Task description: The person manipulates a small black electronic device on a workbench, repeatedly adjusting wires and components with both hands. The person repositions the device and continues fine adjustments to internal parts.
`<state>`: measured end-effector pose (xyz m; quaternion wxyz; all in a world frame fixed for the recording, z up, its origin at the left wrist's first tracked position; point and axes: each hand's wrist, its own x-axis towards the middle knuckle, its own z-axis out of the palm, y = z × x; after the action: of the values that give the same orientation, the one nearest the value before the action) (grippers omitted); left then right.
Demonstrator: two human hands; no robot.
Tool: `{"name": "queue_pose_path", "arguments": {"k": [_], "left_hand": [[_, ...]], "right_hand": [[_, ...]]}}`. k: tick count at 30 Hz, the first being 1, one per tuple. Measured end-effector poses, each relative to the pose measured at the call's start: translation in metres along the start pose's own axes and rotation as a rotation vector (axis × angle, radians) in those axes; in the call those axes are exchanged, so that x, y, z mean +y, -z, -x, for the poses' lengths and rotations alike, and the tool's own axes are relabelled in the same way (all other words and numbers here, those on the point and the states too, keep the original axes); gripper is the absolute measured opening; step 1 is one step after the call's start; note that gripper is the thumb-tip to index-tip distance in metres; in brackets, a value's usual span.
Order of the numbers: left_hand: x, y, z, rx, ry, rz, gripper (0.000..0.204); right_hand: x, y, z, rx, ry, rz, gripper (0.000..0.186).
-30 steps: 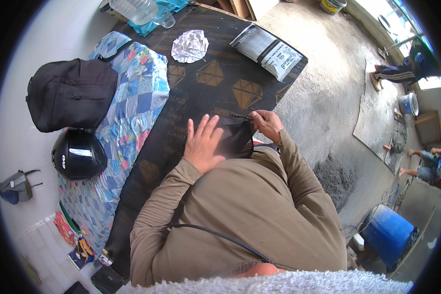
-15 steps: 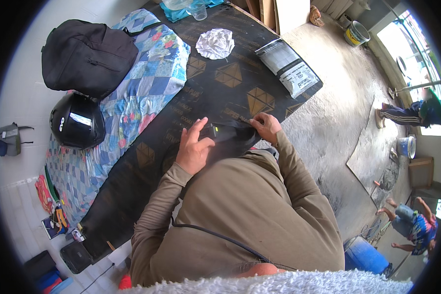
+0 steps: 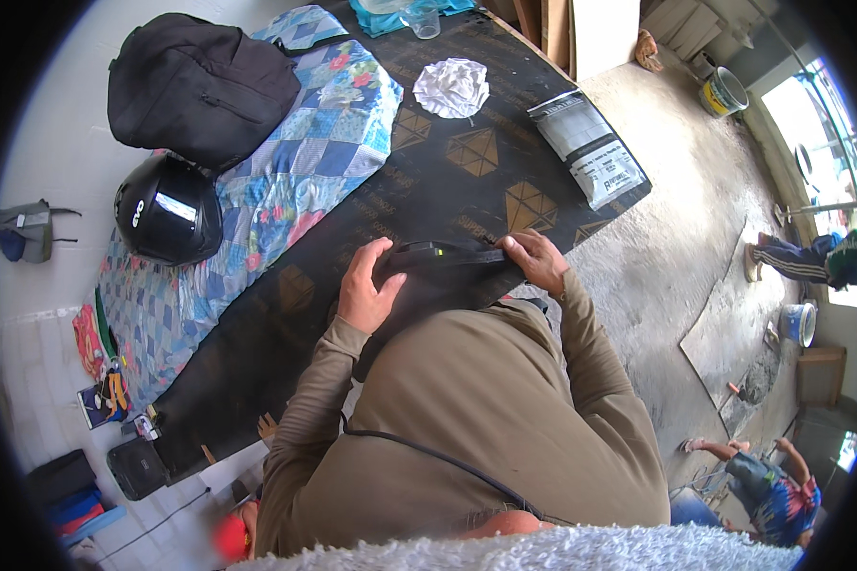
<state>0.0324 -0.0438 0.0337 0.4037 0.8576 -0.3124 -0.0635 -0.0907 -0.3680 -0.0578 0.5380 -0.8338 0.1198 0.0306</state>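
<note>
A dark, band-like black item (image 3: 467,255) with a small yellow-green light on its upper edge stretches between my hands, just in front of my body. At its right end, the thumb and fingers of my right hand (image 3: 537,261) pinch the edge. My left hand (image 3: 362,290) is by the item's left end, thumb and fingers apart in a curved shape, gripping nothing that I can see. Under and beyond the item is a black board tabletop (image 3: 428,195) with gold diamond prints. The item's lower part merges with dark cloth, so its full shape is hard to make out.
On the board lie a crumpled white cloth (image 3: 451,88) and a grey-white packet (image 3: 590,150). Left, a patterned sheet (image 3: 328,128) carries a black backpack (image 3: 200,88) and black helmet (image 3: 169,211). Two people stand to the right; a red-topped person (image 3: 233,535) is at lower left.
My left hand has come off the item and opened. The black item is now held flatter and edge-on. My view has shifted, and a person has come in at lower left.
</note>
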Motion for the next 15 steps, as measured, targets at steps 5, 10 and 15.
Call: {"name": "queue_pose_path", "arguments": {"k": [5,10,15], "left_hand": [[-0.020,0.004,0.018,0.008,0.112,0.057,0.058],[-0.025,0.004,0.023,0.035,0.040,0.061,0.029],[-0.029,0.002,0.023,0.064,0.089,0.125,0.010]], "right_hand": [[-0.040,0.004,0.015,0.031,0.251,0.133,0.053],[-0.055,-0.011,0.009,-0.023,0.202,-0.038,0.035],[-0.070,-0.017,-0.003,-0.004,0.240,-0.119,0.019]]}}
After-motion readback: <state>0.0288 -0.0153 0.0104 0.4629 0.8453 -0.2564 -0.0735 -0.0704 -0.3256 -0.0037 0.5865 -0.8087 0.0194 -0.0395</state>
